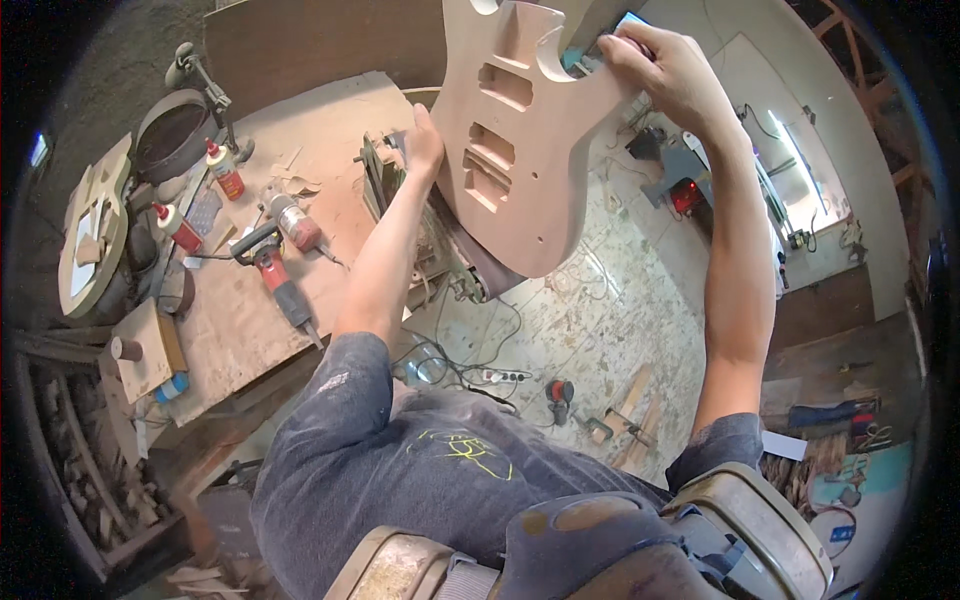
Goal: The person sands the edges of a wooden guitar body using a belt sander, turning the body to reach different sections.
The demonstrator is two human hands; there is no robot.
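Guitar body: being held up betw. hands, long axis running fore-aft, neck-pocket end facing away
R hand: clamping R horn
L hand: touching L edge; grip can't tell
Belt sander: sitting by lower L edge, contact unclear

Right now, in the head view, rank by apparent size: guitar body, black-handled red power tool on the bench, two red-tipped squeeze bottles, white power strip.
1. Guitar body
2. Power tool
3. Upper squeeze bottle and lower squeeze bottle: too alike to rank
4. Power strip
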